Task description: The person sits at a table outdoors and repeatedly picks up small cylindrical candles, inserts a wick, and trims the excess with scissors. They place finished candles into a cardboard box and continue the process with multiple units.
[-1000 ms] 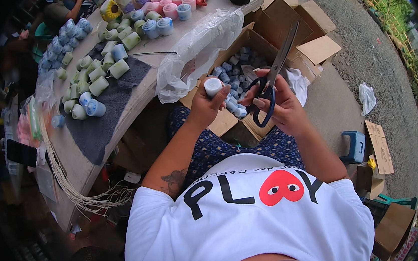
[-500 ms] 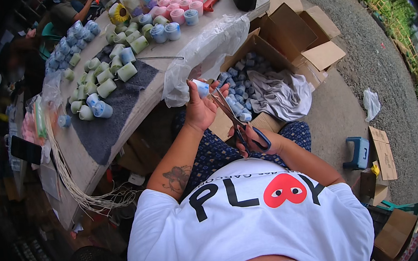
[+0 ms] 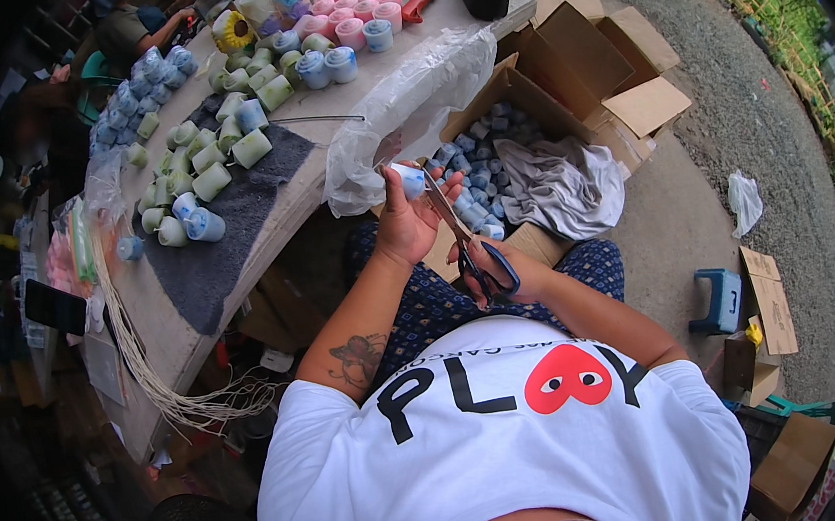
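Observation:
In my left hand, a small blue-and-white marbled candle is held between thumb and fingers above my lap. My right hand grips a pair of scissors by its dark blue handles. The blades point up and away from me and lie almost together, their tips right beside the candle's end. Whether anything is between the tips is too small to tell. Past my hands, an open cardboard box contains many similar blue candles and a grey cloth.
Green candles stand on a dark cloth on the table at left, with pink candles farther back. A bundle of white cords hangs off its near edge. Plastic sheeting drapes the right edge. A blue stool is at right.
The scissors' handles have come closer together and the blades have closed beside the candle. My right hand has shifted slightly up and left. The left hand still holds the candle.

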Motion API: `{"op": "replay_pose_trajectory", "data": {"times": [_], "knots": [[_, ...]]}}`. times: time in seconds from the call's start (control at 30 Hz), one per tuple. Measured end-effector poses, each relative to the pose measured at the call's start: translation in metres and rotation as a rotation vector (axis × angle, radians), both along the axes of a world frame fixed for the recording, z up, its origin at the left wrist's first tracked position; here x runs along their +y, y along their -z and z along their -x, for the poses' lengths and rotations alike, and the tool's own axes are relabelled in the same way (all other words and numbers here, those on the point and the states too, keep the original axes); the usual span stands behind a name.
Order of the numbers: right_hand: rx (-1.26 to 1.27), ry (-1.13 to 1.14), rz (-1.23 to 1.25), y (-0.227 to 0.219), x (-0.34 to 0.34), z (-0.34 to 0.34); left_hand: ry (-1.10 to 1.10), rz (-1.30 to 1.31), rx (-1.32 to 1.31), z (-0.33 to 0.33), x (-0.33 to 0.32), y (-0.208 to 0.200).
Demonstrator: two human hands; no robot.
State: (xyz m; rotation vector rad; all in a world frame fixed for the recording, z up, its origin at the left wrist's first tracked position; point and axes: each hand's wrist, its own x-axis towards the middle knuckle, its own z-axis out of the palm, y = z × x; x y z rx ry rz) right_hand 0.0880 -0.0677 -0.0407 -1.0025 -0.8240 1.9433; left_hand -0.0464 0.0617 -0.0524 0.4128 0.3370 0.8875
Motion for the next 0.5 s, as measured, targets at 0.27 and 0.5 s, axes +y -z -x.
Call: {"op": "replay_pose_trajectory", "data": {"times": [0.27, 0.5], "knots": [[-0.841, 0.365, -0.122, -0.002, 0.022, -0.074, -0.015, 0.032, 0.162, 0.011, 0.001, 0.013], [-1.741, 0.325, 0.209, 0.126, 0.023, -0.197, 0.063, 0.036, 0.325, 0.024, 0.002, 0.025]]}}
